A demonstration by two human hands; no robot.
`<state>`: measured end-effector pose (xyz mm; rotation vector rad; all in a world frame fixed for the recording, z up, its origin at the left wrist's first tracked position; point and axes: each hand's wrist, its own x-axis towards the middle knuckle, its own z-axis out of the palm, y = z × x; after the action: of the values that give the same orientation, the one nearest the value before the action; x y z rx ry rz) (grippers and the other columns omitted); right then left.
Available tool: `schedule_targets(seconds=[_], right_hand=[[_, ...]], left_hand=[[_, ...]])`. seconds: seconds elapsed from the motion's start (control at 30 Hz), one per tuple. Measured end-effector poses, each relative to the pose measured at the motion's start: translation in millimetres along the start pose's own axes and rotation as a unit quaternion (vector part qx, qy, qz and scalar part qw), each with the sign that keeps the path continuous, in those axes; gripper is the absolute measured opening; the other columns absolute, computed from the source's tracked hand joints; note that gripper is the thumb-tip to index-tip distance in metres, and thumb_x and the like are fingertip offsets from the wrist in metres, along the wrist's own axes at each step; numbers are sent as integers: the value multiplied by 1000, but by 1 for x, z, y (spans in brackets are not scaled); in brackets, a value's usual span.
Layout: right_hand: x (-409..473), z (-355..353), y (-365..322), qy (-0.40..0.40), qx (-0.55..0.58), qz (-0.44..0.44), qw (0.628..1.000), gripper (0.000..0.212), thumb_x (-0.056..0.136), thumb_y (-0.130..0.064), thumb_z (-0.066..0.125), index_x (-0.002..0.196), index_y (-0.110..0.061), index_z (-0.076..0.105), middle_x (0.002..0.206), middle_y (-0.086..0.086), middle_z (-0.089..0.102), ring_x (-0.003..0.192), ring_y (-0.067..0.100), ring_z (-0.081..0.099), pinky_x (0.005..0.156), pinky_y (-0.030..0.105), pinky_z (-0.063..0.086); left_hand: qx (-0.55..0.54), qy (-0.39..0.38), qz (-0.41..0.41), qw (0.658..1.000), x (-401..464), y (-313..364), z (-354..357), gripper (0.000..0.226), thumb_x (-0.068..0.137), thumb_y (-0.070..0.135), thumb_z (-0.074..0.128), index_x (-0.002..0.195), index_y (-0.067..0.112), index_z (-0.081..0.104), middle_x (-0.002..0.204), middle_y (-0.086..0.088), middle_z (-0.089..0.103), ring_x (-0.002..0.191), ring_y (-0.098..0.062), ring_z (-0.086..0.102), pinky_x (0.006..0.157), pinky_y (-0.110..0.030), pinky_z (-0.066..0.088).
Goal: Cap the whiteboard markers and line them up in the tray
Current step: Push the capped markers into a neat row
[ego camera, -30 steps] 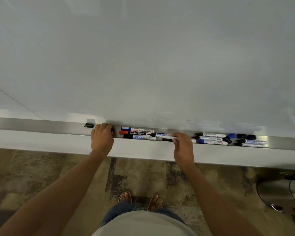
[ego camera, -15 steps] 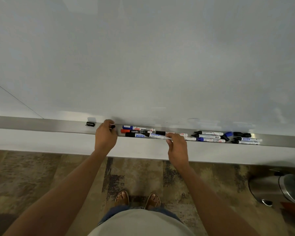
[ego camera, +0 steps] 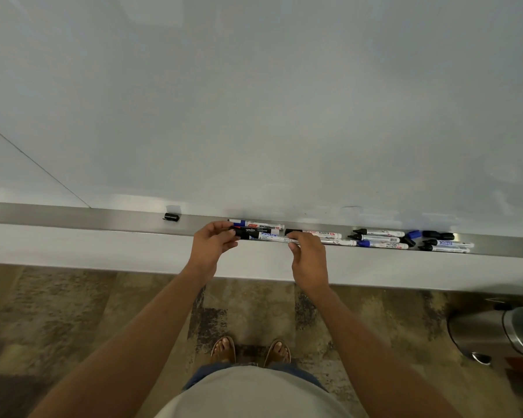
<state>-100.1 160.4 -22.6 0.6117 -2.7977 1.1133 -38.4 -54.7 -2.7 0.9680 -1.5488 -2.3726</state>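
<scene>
A long steel tray [ego camera: 73,215] runs under the whiteboard [ego camera: 254,101]. My left hand [ego camera: 213,247] pinches a black cap [ego camera: 239,232] at the left tip of a white marker [ego camera: 272,238]. My right hand [ego camera: 310,259] pinches that marker near its middle and holds it level over the tray's front edge. Behind it lie a blue-capped marker [ego camera: 255,224] and a black marker with a red cap [ego camera: 258,230]. Another white marker [ego camera: 320,234] lies just right of them. Several more markers [ego camera: 378,238] lie in the tray to the right.
One black cap [ego camera: 171,217] sits alone in the tray to the left. A loose blue cap [ego camera: 412,235] and loose black caps [ego camera: 438,235] lie among the right-hand markers. A steel bin [ego camera: 492,333] stands on the floor at lower right. My feet are below the ledge.
My left hand has come right along the tray with the black cap, up to the marker's tip. My right hand has drawn the white marker left and slightly out of the tray.
</scene>
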Motion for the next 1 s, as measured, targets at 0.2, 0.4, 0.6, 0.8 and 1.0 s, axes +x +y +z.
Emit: schedule_targets(seconds=[0.2,0.4,0.6,0.8,1.0], right_hand=[[-3,2,-3,-10,4,15,1000,17,95,-9,53,107,-10,65,100,7,66,95,26,55,81,41,44],[0,0,-8,-12,-5,-2,1000,17,95,-8,53,107,-10,65,101,6,66,93,26,56,80,39,44],[1,-6,-12,-72,-22,-62,995,22,99,-12,43,115,-10,59,106,10,64,94,28,57,78,42,46],[-3,1,-28,-217,-95,-16,972,54,94,-61,30,128,-23,45,119,4,62,100,26,59,74,35,43],[-5,11,-38,-151,-134,-24,979,52,87,-66,43,112,-22,54,96,-1,70,85,24,65,66,33,43]], left_hand=[[16,-8,5,1000,-6,3,6,16,85,-8,60,97,1,61,92,-14,68,80,-25,67,69,-28,58],[40,-30,19,999,-7,3,9,14,84,-9,61,93,2,62,89,-15,67,79,-28,66,68,-28,57],[27,-50,13,998,-3,3,7,14,81,-6,67,90,5,65,87,-15,71,78,-28,70,65,-27,56],[111,-108,8,988,-3,5,13,15,79,1,71,92,7,68,91,-14,73,82,-25,71,67,-28,57],[225,-201,10,953,-8,1,29,18,74,-2,73,89,7,69,86,-12,74,83,-22,71,73,-30,56]])
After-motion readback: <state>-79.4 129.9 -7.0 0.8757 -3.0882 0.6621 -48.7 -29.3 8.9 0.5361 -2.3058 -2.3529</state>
